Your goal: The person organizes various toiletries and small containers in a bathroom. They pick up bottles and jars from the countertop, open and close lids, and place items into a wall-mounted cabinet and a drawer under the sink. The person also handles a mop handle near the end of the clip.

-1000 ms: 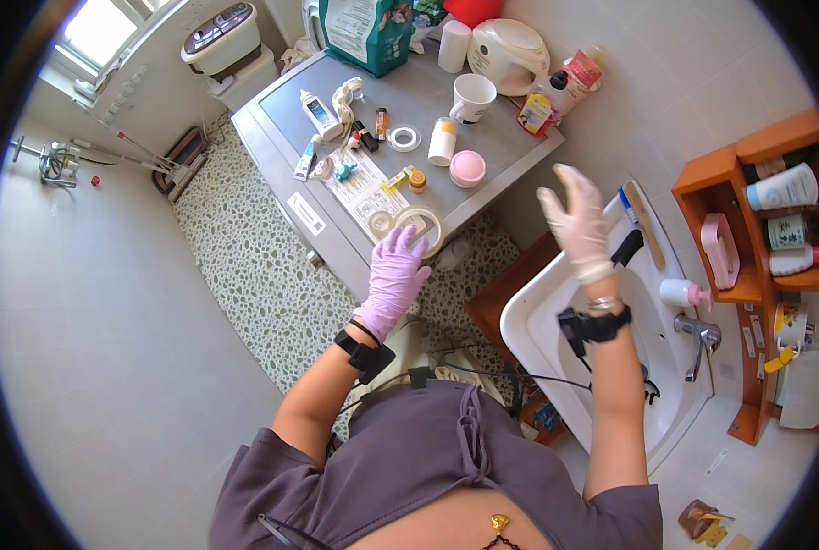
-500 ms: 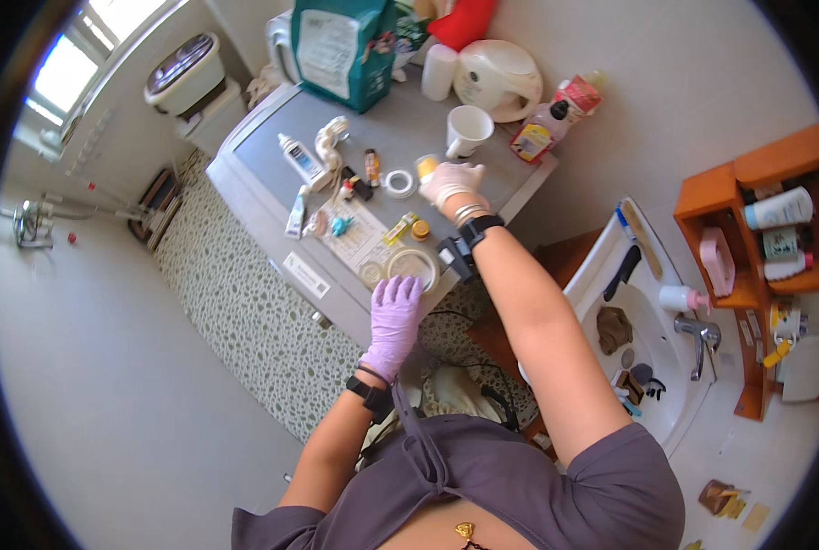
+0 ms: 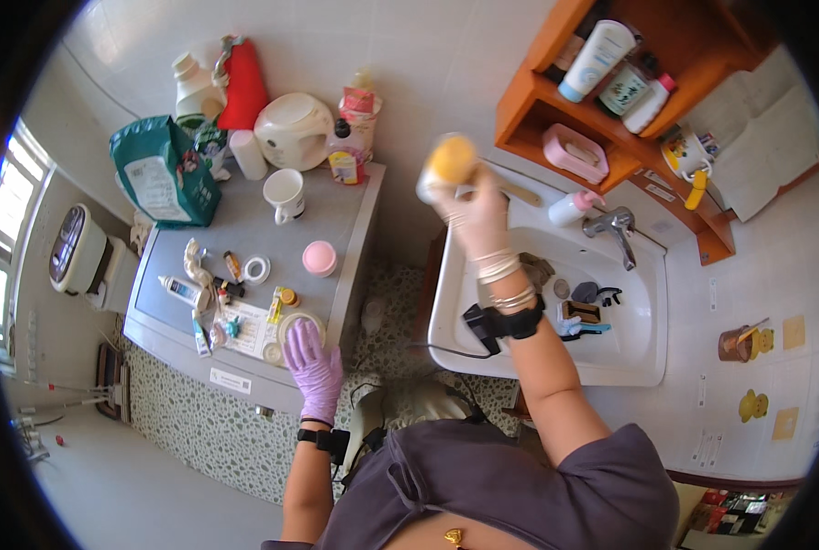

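Bottle (image 3: 447, 170), white with a yellow cap, has left the desk (image 3: 341, 206): my right hand (image 3: 478, 218) now grips it near the sink's (image 3: 650, 321) edge, so pick-up looks done. My left hand (image 3: 314, 374), fingers extended, overlaps the pale ring (image 3: 286, 321); contact I can't tell.

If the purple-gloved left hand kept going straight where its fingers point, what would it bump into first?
Probably the pale ring-shaped roll on the grey top: the left hand overlaps it in this view, though whether they touch is unclear.
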Demonstrator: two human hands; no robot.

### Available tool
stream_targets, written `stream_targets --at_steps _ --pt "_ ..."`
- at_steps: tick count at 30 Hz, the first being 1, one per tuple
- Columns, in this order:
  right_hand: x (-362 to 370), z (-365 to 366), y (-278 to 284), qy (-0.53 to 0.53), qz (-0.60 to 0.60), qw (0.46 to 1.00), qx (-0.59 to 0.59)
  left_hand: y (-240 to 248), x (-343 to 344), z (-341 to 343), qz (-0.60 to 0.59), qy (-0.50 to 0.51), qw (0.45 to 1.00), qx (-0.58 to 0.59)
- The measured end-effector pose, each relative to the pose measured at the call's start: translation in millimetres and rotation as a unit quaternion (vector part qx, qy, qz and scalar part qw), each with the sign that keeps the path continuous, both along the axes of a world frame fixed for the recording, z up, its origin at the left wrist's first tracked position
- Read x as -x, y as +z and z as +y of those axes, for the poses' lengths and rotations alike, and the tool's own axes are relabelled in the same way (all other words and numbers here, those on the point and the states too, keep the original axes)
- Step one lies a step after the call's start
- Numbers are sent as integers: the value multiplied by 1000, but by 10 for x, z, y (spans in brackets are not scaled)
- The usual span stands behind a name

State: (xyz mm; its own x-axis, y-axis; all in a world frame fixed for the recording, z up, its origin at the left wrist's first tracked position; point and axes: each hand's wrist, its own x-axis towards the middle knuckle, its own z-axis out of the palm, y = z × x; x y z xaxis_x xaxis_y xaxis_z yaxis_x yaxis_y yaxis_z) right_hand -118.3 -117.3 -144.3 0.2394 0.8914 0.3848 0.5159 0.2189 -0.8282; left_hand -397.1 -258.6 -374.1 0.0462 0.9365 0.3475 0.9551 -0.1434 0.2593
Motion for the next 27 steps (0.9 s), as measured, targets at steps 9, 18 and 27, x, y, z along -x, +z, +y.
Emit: stream_targets --at_steps 9,18,27 --pt "-1350 742 83 -215 -148 960 -97 34 -5 37 27 -6 999 21" --pt "-1718 1388 -121 -265 -271 922 74 -8 -16 59 1 12 1000 9" --pt "-1437 1257 -85 -270 -243 930 59 50 -25 49 1 15 1000 23"
